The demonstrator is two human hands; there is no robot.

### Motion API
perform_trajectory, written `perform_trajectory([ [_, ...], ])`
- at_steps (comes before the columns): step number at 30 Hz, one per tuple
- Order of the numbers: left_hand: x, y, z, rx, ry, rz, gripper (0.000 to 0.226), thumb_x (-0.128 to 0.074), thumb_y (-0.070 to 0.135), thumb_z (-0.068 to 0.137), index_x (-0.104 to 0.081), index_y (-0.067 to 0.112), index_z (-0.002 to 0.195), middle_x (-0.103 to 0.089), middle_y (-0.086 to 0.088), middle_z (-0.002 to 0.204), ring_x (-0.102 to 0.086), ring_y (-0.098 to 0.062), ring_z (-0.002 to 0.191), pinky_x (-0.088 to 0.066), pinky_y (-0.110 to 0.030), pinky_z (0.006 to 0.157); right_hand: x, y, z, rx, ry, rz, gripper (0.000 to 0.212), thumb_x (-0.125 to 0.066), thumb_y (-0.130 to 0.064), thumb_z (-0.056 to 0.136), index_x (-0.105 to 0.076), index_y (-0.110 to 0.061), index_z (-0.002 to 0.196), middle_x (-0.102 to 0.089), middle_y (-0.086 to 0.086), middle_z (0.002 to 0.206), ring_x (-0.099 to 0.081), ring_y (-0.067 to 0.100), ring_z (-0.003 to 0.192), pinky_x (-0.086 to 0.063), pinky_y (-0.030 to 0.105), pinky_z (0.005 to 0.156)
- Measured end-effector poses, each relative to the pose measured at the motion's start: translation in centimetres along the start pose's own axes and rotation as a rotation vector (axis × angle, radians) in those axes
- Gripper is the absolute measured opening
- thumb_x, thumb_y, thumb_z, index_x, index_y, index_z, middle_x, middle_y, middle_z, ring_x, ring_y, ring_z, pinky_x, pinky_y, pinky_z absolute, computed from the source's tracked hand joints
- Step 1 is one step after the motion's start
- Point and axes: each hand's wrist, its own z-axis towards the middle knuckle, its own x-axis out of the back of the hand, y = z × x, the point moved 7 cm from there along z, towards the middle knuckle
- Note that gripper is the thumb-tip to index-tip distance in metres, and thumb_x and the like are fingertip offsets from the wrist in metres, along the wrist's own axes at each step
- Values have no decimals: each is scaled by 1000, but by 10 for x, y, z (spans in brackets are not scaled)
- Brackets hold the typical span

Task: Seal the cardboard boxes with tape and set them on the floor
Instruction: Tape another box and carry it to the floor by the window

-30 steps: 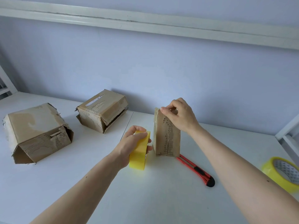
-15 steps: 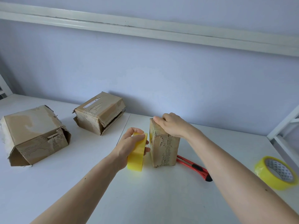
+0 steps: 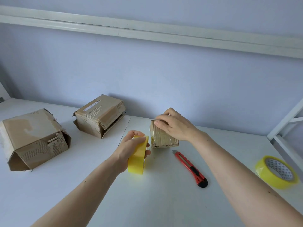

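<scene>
From the head camera, the small cardboard box (image 3: 164, 138) now lies lower on the white counter (image 3: 147, 194); a moment ago it stood taller on its end. The right hand (image 3: 175, 126) rests on top of it, fingers (image 3: 161, 123) close together and bent over the top edge. The left hand (image 3: 131, 148) still holds the yellow tape roll (image 3: 137, 155) upright just beside the box, fingers curled round it. The red box cutter (image 3: 190, 168) now shows fully, lying apart from the box. Two bigger torn boxes, one nearer (image 3: 32, 138) and one farther (image 3: 100, 115), sit at the left. A second tape roll (image 3: 277, 172) lies far right.
</scene>
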Motion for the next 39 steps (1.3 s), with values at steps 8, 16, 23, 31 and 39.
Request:
perform_trajectory([
  [8,0,1,1,-8,-2,-5,11,-59,11,98,-56,19,92,-67,-20,91,-66,-34,68,-51,-43,75,0,-3,-12,232,204,-64,79,-31,-72,92,-64,-1,101,-64,7,92,-57,25,92,-51,41,80],
  [16,1,2,0,-6,-9,-9,10,-59,11,98,-56,19,94,-67,-20,91,-66,-34,70,-50,-43,76,-44,24,-36,93,153,-45,59,-69,-59,83,-71,-13,121,-64,-4,131,-51,15,126,-49,40,96],
  [23,0,1,-1,-7,-14,-18,9,-59,12,98,-56,19,97,-69,-19,92,-68,-32,68,-52,-40,73,-58,17,-2,-121,-51,-139,64,-16,-55,105,-19,-22,160,-8,-12,167,-1,8,153,-9,41,125],
  [31,-1,1,-7,-16,-22,-10,7,-60,15,99,-56,20,96,-69,-19,95,-68,-33,71,-53,-39,73,-76,26,0,-175,-205,-103,66,-12,-58,104,-3,-25,161,8,-13,167,14,6,152,4,47,124],
  [39,-1,10,-14,-98,-58,60,39,-43,52,103,-61,18,106,-69,-17,112,-72,-41,97,-49,-54,98,-30,-19,-27,6,438,321,43,-51,-50,92,-70,-18,113,-69,-4,112,-61,16,109,-47,36,96],
])
